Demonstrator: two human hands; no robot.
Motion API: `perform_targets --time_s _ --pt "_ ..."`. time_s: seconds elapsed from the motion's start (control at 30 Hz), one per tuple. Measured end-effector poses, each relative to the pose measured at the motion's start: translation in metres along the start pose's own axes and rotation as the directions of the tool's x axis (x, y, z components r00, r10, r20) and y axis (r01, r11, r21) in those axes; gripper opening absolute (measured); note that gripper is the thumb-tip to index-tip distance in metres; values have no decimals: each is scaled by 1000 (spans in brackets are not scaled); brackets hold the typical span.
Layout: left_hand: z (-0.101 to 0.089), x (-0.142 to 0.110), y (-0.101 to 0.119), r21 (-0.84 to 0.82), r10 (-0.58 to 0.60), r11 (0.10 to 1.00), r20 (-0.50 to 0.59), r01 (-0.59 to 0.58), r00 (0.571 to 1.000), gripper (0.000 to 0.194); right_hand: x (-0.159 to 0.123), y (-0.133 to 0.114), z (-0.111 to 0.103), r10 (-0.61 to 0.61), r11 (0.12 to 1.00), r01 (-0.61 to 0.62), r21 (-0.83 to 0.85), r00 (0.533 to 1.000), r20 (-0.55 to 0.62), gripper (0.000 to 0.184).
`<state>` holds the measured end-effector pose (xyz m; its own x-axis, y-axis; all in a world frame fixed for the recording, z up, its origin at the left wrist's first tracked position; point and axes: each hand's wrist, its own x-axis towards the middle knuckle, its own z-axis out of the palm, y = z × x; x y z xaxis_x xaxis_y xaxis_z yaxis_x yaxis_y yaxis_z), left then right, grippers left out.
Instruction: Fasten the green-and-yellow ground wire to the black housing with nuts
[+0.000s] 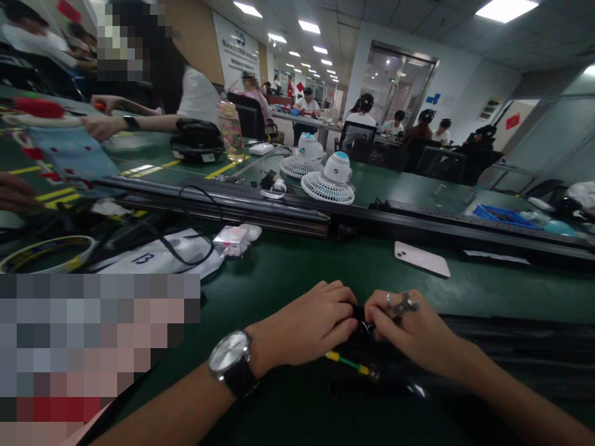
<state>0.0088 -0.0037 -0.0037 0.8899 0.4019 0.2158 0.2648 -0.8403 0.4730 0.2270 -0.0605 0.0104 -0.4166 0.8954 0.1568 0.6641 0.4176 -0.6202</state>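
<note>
The left hand (pixel 320 322), fingers curled narrowly, grips the near side of a small black part (pixel 360 314) above the green table (pixel 288 260); the right hand (pixel 404 325), fingers closed around a metal wrench (pixel 405 305), meets it from the other side. A yellow-green wire (pixel 348 362) lies just below both hands. Farther off rest a pink phone (pixel 422 259), long black profiles (pixel 418 223) and two white fans (pixel 328 179).

R hand (pixel 409 328) holds wrench (pixel 408 303), L hand (pixel 316 322) on blk part (pixel 359 314).
</note>
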Motion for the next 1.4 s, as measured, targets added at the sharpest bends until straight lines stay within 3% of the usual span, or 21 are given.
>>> perform_targets --time_s 0.5,0.77,0.93,1.2,1.4 --pt "2 -1 -2 -33 10 999 -23 -10 1000 29 -5 2 1 -2 998 5 -60 999 39 22" --pt "0 0 0 -32 -5 999 -1 5 1000 29 -9 4 -6 -53 997 49 65 997 49 15" --pt "-3 0 1 -32 2 999 -7 -2 1000 30 -11 9 -11 -4 997 6 75 1000 -30 22" --pt "-8 0 4 23 -37 999 25 37 999 23 -11 15 -9 34 982 -27 185 999 -36 22" --pt "-12 -1 4 3 -33 999 62 33 998 24 -11 20 -10 139 960 -105 261 984 -116 25"
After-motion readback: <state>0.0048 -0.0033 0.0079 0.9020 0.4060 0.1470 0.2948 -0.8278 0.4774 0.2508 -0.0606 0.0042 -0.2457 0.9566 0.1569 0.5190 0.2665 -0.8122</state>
